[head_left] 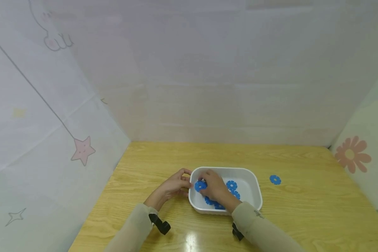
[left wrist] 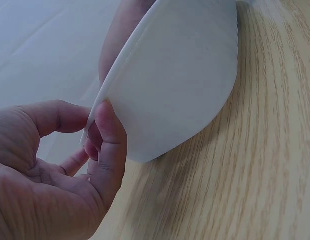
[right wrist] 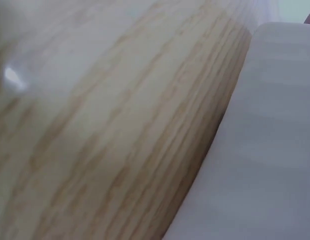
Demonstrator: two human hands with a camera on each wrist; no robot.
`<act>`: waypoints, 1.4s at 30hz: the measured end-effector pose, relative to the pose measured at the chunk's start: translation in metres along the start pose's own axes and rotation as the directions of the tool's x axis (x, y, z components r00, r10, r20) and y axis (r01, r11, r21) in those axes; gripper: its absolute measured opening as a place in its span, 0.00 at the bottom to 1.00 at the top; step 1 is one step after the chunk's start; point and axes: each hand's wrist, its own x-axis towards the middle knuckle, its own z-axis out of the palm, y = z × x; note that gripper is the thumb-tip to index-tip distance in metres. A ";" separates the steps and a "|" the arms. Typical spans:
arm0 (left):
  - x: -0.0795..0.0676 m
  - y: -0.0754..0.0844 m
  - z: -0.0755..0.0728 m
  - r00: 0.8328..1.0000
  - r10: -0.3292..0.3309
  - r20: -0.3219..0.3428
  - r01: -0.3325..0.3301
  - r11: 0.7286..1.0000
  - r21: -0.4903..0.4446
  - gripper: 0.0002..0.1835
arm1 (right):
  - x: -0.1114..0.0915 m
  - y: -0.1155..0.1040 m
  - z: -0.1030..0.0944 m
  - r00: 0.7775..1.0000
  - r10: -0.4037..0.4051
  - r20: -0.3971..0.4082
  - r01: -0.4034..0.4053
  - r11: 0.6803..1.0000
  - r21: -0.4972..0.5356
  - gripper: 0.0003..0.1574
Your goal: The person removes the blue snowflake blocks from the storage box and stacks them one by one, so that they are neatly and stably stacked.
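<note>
A white plastic basin (head_left: 245, 189) sits on the wooden table with several blue snowflake discs (head_left: 231, 185) inside. My left hand (head_left: 174, 183) is at its left side; in the left wrist view the thumb and index finger of the left hand (left wrist: 70, 165) pinch the basin's rim (left wrist: 127, 47). My right hand (head_left: 215, 187) reaches into the basin, thumb and fingers around a blue snowflake disc (head_left: 200, 186) near the left wall. The hand and forearm partly hide the discs below. In the right wrist view only the outer wall of the basin (right wrist: 265, 140) and a bit of fingertip show.
One more blue disc (head_left: 275, 180) lies on the wooden table (head_left: 302, 210) to the right of the basin. Pale printed cloth (head_left: 189, 87) hangs behind the table and at both sides. Black straps with a camera (head_left: 160, 224) are on the wrists.
</note>
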 end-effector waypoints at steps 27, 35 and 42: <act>0.000 -0.002 0.000 1.000 0.000 0.002 0.000 1.000 -0.006 0.29 | -0.003 0.001 -0.001 0.994 -0.082 0.069 0.083 0.996 -0.016 0.31; -0.001 -0.001 0.000 1.000 0.000 0.008 0.000 1.000 -0.006 0.30 | -0.002 0.001 -0.004 0.994 -0.087 0.060 0.088 0.996 -0.012 0.32; 0.000 -0.001 -0.001 1.000 -0.001 0.004 0.001 1.000 -0.008 0.29 | -0.003 0.000 -0.009 0.996 -0.064 0.055 0.061 0.996 0.062 0.32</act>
